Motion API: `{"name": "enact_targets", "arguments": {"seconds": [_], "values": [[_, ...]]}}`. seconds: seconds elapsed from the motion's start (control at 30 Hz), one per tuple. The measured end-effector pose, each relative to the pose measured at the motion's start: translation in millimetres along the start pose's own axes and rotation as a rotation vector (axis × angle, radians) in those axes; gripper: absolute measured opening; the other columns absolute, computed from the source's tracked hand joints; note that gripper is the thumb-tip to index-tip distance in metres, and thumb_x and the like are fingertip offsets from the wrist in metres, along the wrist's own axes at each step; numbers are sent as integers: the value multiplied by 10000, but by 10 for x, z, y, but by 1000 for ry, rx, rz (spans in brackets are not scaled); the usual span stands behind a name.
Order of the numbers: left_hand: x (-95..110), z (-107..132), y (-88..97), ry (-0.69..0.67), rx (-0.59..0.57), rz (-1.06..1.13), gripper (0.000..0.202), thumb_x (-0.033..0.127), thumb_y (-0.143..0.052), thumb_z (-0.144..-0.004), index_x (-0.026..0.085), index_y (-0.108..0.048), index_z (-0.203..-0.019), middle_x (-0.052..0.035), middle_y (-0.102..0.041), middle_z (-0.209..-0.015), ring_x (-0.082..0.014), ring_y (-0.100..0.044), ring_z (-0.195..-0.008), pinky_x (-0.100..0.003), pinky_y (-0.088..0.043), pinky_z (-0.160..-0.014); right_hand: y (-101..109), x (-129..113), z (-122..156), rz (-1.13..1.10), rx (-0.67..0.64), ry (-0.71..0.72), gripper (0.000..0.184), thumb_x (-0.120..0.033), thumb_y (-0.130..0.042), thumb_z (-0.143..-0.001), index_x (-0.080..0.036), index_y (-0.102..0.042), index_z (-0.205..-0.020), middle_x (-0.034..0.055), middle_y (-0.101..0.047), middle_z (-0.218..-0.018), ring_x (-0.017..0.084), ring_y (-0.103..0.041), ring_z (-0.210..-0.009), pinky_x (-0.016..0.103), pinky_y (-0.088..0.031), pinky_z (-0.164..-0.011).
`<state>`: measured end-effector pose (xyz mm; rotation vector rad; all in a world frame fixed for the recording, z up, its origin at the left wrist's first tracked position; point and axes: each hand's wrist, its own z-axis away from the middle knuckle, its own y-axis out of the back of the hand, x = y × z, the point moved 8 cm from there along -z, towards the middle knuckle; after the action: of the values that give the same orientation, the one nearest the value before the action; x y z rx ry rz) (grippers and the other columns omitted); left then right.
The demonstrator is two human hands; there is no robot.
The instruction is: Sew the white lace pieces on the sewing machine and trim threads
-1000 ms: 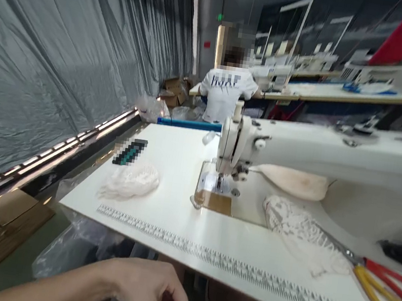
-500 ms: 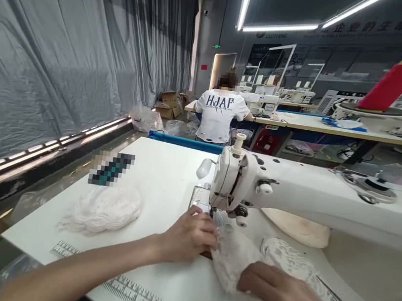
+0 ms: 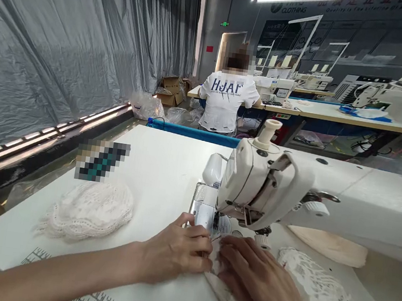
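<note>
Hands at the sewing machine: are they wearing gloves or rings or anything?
No gloves. The left hand and the right hand are both bare, and no rings show on the fingers. The left forearm is bare right to the picture's edge: no sleeve, watch or bracelet in view. The right wrist is bare too.

Head-worn view, forward-down, close over sewing table (image 3: 161,165)

Left hand (image 3: 179,252) palm down, right hand (image 3: 254,277) flat, fingertips meeting
</note>
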<state>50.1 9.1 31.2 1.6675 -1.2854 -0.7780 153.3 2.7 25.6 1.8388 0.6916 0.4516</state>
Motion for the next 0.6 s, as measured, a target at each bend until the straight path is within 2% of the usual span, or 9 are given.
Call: {"name": "enact_targets", "arguments": {"seconds": [0.2, 0.33, 0.47, 0.6], "values": [[-88, -15, 36, 53, -32, -97, 196, 107, -423, -933, 184, -563, -1047, -17, -635, -1016, -137, -540, -968, -362, -300, -856, -6, 123, -78, 92, 76, 5, 346, -270, -294, -962, -138, -603, -1047, 150, -693, -1014, 232, -676, -697, 346, -531, -547], [-202, -76, 3, 88, -26, -120, 199, 118, -406, -937, 157, -551, -1068, -51, -625, -1012, -153, -535, -950, -377, -307, -866, -49, 258, -83, 128, 157, 0, 346, -271, -313, -961, -144, -599, -1109, 132, -709, -934, 232, -673, -687, 345, -523, -574], [-258, -105, -8, 93, 9, -153, 205, 111, -408, -929, 142, -546, -1078, -80, -612, -1029, -173, -524, -963, -386, -317, -869, -128, 449, -40, -36, 164, -71, 313, -309, -371, -953, -218, -669, -920, 79, -718, -915, 238, -673, -826, 363, -538, -688], [-269, -120, -41, 88, -7, -178, 213, 111, -430, -914, 133, -537, -1097, -104, -595, -1068, -190, -511, -978, -397, -324, -879, -206, 613, -25, -151, 123, -187, 301, -397, -426, -934, -231, -671, -984, 67, -721, -863, 234, -678, -778, 351, -550, -644]]}}
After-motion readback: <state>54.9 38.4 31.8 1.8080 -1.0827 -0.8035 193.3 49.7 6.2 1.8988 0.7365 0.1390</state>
